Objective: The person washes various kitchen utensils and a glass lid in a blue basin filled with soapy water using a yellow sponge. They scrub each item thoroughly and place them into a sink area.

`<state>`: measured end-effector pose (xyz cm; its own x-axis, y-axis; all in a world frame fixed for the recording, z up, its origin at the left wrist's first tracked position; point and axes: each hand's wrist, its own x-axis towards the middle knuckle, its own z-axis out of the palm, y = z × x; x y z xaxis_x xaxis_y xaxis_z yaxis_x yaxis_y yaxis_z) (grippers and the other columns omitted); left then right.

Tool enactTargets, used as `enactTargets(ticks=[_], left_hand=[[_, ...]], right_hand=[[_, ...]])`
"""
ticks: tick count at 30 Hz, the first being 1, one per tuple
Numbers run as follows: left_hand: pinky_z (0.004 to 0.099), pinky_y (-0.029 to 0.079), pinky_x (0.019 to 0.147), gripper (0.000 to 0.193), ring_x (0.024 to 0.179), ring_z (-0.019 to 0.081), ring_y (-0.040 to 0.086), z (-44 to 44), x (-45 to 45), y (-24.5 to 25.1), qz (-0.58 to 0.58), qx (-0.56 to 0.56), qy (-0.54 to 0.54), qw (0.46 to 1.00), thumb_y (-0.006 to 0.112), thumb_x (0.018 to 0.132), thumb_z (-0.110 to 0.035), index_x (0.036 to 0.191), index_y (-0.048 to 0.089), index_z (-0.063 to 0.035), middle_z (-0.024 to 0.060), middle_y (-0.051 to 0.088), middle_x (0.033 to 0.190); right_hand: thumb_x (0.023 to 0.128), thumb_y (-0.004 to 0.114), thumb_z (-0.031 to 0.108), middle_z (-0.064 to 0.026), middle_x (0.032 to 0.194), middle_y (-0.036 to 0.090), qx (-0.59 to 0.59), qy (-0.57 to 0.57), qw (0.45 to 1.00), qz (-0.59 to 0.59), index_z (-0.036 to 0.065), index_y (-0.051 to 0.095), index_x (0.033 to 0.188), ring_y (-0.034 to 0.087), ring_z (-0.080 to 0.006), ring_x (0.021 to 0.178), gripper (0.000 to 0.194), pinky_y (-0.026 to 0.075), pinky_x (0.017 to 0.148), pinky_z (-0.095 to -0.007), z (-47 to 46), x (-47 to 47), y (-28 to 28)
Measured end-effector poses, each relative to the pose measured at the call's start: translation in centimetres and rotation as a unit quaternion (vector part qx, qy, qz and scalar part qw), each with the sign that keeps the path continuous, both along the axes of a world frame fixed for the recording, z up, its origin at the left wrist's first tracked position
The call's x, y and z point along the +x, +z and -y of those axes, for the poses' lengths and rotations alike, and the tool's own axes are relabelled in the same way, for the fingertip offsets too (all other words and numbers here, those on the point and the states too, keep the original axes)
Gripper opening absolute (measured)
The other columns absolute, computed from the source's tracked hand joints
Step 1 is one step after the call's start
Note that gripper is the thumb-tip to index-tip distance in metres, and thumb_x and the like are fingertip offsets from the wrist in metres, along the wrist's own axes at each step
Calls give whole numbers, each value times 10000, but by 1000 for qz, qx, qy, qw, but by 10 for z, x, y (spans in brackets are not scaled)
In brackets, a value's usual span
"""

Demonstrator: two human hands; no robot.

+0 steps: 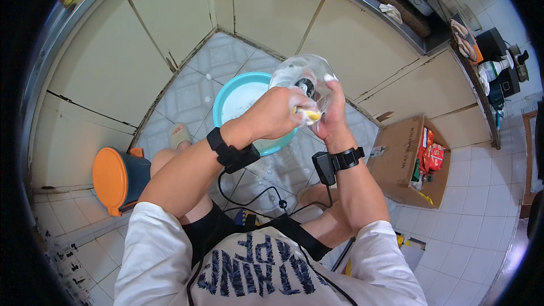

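Observation:
My right hand (333, 108) grips the rim of a clear, domed lid (282, 70), apparently glass, with a dark knob (305, 87) at its middle. Suds coat parts of the lid and my fingertips. In my left hand (276, 108) is a yellow sponge (313, 116), pressed near the lid's lower edge; the fingers are foamy and hide part of both. Below the hands a turquoise plastic basin (219, 112) with white soapy water (240, 100) stands on the tiled floor. The lid and my left forearm cover part of the basin.
Cream cabinet doors (272, 4) meet in a corner beyond the basin. An orange-lidded bin (110, 180) stands left, a cardboard box (395, 157) with red packets (433, 157) right. Black cables (263, 191) run from both wrist straps across my lap. Wet patches mark the floor tiles (280, 172).

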<state>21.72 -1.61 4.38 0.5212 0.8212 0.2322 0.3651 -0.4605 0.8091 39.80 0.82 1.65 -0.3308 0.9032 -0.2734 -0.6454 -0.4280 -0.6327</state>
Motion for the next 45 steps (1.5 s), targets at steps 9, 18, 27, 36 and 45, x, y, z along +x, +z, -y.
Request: enactTargets(ticks=[9,18,27,36,45], left_hand=[[439,540,855,346,957,382,669,16,-4,-8,-21,143,59,988,674,803,-61,1147,709,-75,177,704,1045],[336,597,754,306,895,232,716,-25,-48,0,413,-271,146,857,608,939,-15,1239,617,43,123,708,1066],[281,551,824,344,946,173,686,-32,-48,2,380,-204,270,861,688,923,-72,1243,622,35,99,695,1083],[370,335,1151,615,1373,274,412,-29,-56,8,80,196,292,933,594,827,-23,1426,475,45,197,483,1408],[411,210,1226,596,1465,359,310,-20,-22,-8,59,159,19,985,537,892,-55,1485,493,-35,211,431,1488]], right_hand=[[942,447,691,-154,1266,589,-95,-18,995,-5,67,502,1356,592,-354,1151,751,464,1013,-603,9,-4,17],[955,670,455,-78,1265,568,-96,-56,975,195,64,467,1388,563,-216,1133,618,539,937,-463,15,8,3],[940,607,1,-133,1314,606,107,67,991,41,51,506,1423,663,-293,1101,495,617,892,-446,15,5,17],[917,623,5,-95,1130,685,147,-15,978,148,14,618,1320,687,-200,973,403,628,833,-395,28,-16,27],[865,668,145,-36,803,683,297,-67,858,414,-33,701,1151,599,-86,727,339,511,674,-297,24,-22,3]])
